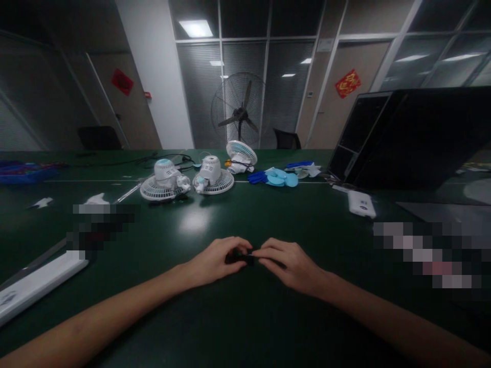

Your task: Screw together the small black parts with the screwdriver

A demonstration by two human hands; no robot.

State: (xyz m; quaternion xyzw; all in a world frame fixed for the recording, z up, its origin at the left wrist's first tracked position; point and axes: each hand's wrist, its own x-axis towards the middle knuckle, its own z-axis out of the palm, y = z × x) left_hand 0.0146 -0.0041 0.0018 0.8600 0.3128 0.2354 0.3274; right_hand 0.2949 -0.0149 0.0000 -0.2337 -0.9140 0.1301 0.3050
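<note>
My left hand (218, 259) and my right hand (289, 263) rest together on the dark green table (245, 317), fingertips meeting over a small black object (242, 257). Both hands pinch that object from either side; it is too small and dark to name. Farther back on the table lie three small white desk fans (164, 181) (213, 176) (241, 156), tipped onto their grilles, with a pile of blue fan blades (280, 178) to their right.
A white flat device (361, 203) lies at the right, beside a large black open box (406, 138). A long white bar (38, 283) sits at the left edge. Cables run behind the fans. A big standing fan (238, 110) is behind the table.
</note>
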